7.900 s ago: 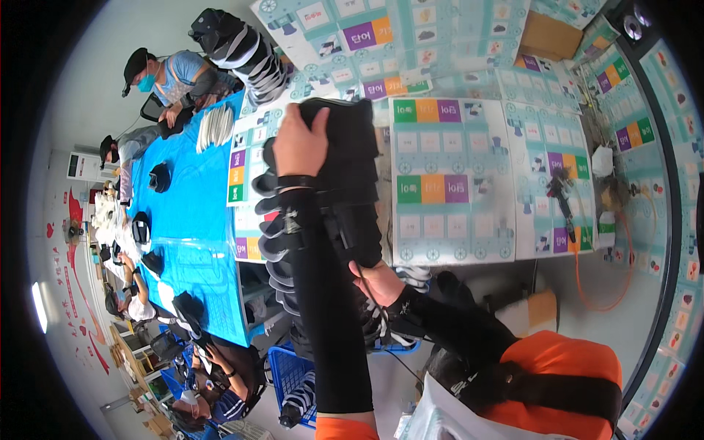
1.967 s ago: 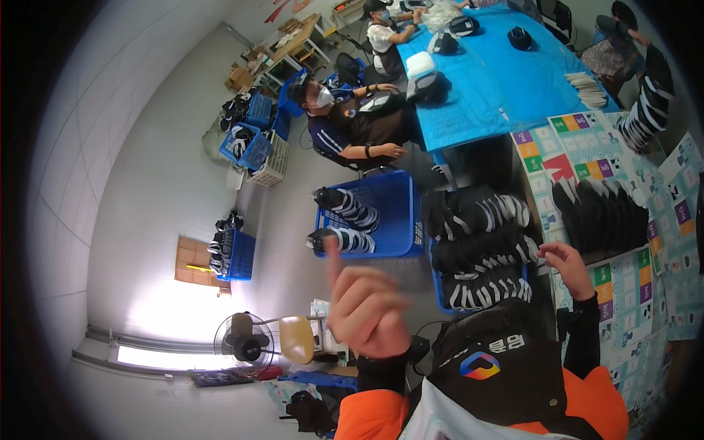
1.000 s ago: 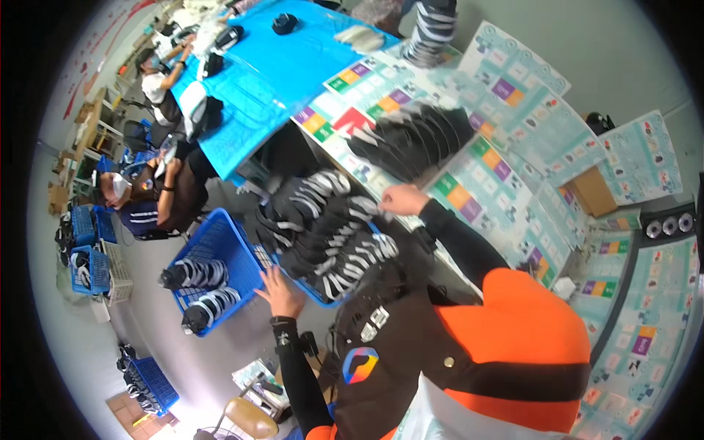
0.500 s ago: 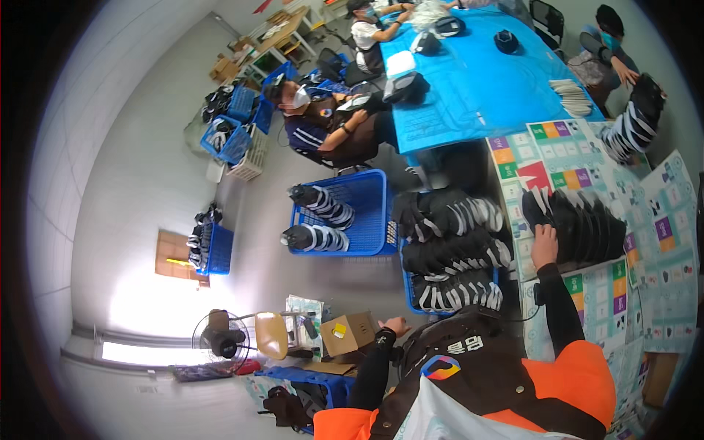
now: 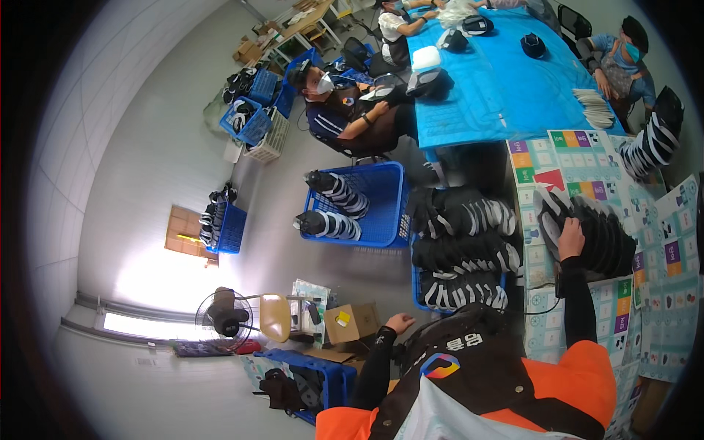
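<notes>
A row of nested black caps [image 5: 605, 242] lies on the printed-paper-covered table at my right. My right hand [image 5: 571, 238] is at the near end of this row, its fingers bent around the edge of the front cap [image 5: 548, 226]. That cap leans outward and shows a grey surface; my fingertips are partly hidden against it. My left hand [image 5: 400, 323] hangs low beside my apron, holding nothing, its fingers loosely extended. Just ahead of me, a blue crate [image 5: 416, 290] is piled with rows of nested black caps [image 5: 462, 253] with white parts.
Another blue crate [image 5: 392, 198] on the floor holds two cap stacks. Co-workers sit around the blue-covered table [image 5: 491, 95], which bears caps and a pile of white pieces [image 5: 592, 108]. A tall cap stack [image 5: 653, 139] leans at the right. A fan [image 5: 224, 312] and cardboard box [image 5: 352, 323] stand lower left.
The view has shifted, moving most things rightward. The front cap under my right hand has tipped, exposing more grey. The co-worker at the far right has drawn a hand away from the tall stack.
</notes>
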Action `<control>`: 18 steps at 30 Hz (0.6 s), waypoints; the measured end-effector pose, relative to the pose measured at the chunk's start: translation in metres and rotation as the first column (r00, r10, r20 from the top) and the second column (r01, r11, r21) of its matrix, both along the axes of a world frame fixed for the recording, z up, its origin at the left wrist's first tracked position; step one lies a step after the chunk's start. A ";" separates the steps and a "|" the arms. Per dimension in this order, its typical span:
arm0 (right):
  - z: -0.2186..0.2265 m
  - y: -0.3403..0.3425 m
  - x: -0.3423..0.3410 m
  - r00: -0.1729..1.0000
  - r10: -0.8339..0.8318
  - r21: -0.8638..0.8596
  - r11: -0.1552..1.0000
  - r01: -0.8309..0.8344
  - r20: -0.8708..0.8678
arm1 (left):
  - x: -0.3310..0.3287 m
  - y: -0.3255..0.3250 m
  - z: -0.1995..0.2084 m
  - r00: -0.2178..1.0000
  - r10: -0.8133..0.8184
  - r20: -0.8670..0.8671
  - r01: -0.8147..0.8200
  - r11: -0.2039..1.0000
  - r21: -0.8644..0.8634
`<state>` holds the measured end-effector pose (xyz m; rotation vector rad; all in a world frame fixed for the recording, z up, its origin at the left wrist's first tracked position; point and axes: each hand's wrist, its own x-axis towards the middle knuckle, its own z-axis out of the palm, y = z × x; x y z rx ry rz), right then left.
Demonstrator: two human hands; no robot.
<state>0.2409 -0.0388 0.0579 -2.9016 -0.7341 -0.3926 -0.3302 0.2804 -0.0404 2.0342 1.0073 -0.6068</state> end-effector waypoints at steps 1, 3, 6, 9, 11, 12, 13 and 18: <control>-0.009 -0.007 0.008 0.997 0.013 0.077 0.997 -0.007 -0.079 | 0.010 0.006 -0.002 0.989 0.118 0.089 -0.105 0.985 -0.139; -0.001 -0.003 0.002 0.984 0.022 0.114 0.993 -0.002 -0.175 | 0.020 0.012 -0.006 0.945 0.270 0.183 -0.215 0.937 -0.274; -0.005 -0.006 -0.002 0.944 0.038 0.267 0.962 0.054 -0.327 | 0.044 0.026 -0.002 0.981 -0.041 0.191 0.041 0.999 0.006; -0.028 -0.025 -0.009 0.877 0.069 0.393 0.908 0.142 -0.475 | 0.074 0.027 0.034 0.983 -0.119 0.141 0.126 0.991 -0.046; -0.032 -0.016 -0.026 0.865 0.142 0.491 0.861 0.132 -0.481 | 0.079 0.041 0.063 0.980 -0.148 0.137 0.158 0.985 -0.068; -0.028 -0.017 -0.033 0.837 0.151 0.505 0.847 0.165 -0.527 | 0.089 0.046 0.083 0.975 -0.092 0.201 0.115 0.988 -0.106; -0.025 -0.031 -0.039 0.863 0.137 0.536 0.827 0.171 -0.487 | 0.115 0.042 0.122 0.964 -0.055 0.258 0.099 0.982 -0.160; 0.076 -0.024 -0.021 0.896 0.215 0.675 0.729 0.116 -0.387 | 0.183 0.056 0.322 0.419 0.809 0.411 0.209 0.355 -0.911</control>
